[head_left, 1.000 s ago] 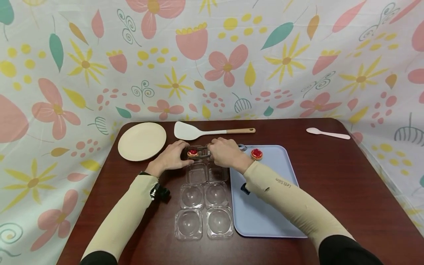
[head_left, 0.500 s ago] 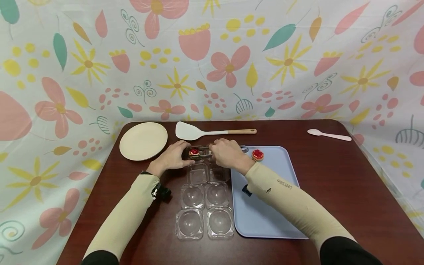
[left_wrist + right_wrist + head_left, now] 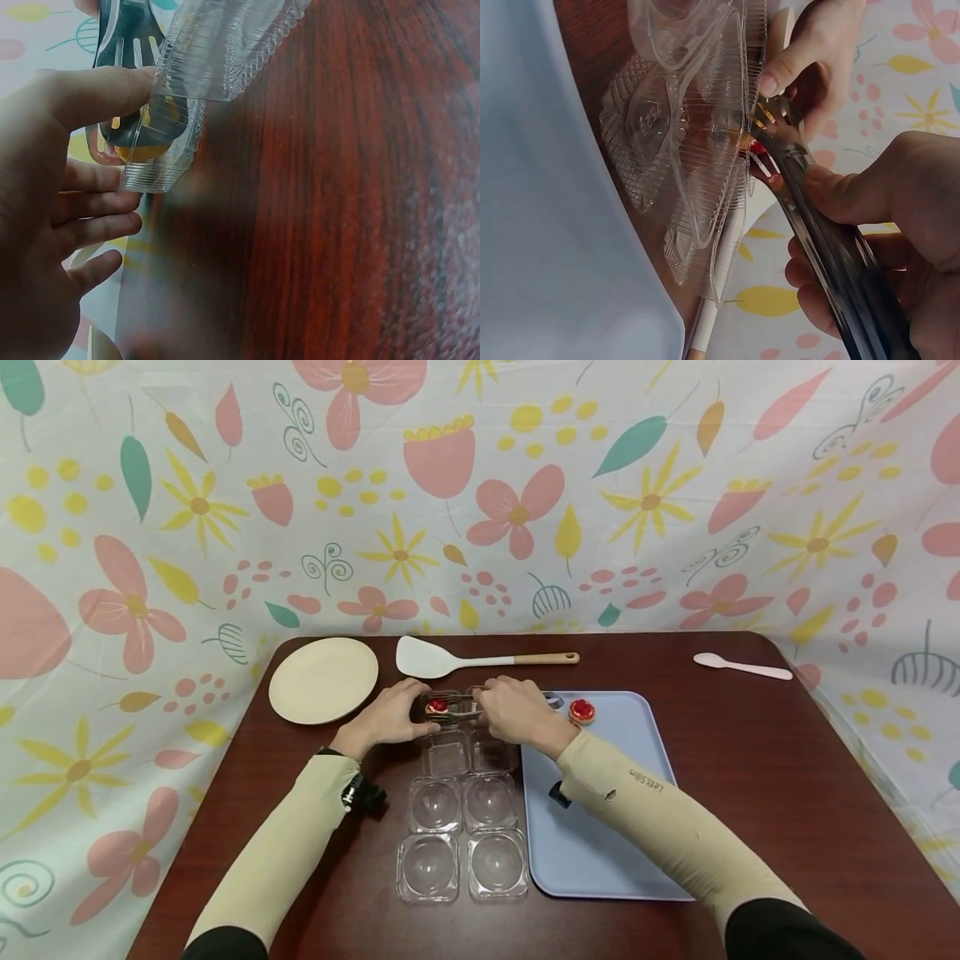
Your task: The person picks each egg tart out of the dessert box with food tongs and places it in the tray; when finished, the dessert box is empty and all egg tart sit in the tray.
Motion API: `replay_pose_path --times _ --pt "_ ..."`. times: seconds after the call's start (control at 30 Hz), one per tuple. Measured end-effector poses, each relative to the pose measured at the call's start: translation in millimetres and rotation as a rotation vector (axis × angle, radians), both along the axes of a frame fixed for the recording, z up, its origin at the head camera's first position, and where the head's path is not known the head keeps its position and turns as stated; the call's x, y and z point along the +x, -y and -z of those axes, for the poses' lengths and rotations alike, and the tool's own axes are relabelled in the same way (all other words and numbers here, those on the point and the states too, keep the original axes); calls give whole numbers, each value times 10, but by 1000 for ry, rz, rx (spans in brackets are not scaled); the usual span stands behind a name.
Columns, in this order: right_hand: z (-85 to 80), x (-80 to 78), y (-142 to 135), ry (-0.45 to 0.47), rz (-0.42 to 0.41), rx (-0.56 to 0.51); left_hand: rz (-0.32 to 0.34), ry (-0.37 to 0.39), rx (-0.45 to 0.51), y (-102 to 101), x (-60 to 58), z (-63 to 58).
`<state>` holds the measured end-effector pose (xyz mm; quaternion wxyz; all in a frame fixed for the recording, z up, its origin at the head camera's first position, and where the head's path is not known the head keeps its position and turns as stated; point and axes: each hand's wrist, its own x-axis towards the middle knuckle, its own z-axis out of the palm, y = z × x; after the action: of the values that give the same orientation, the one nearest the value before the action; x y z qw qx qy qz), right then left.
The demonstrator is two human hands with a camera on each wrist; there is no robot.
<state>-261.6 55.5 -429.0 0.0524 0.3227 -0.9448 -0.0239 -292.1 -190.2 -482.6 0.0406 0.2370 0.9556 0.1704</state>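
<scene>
A small tart with red topping (image 3: 437,706) is at the back left compartment of a clear plastic container (image 3: 446,753), between the heads of dark metal tongs (image 3: 832,255). My right hand (image 3: 517,708) grips the tongs partway along their arms, thumb on one side and fingers on the other. My left hand (image 3: 390,717) holds the container's back left corner, thumb over its near edge and fingers along the far side. In the left wrist view the slotted tong head overlaps the container wall (image 3: 169,161). Tong heads partly hide the tart in the right wrist view.
A second tart (image 3: 582,711) sits on the blue tray (image 3: 600,852) at right. Domed clear compartments (image 3: 498,862) extend toward me. Behind lie a cream plate (image 3: 322,681), a white spatula (image 3: 427,657) and, far right, a pale pink spoon (image 3: 742,664).
Hands, tongs and tart stay in nearly the same place. The head view shifts only slightly.
</scene>
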Motion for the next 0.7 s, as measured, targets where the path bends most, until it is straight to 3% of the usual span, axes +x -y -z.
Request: replay_pose_path --times 0.7 --pt "-135 121 -231 -41 17 -115 0 4 -13 -3 4 0"
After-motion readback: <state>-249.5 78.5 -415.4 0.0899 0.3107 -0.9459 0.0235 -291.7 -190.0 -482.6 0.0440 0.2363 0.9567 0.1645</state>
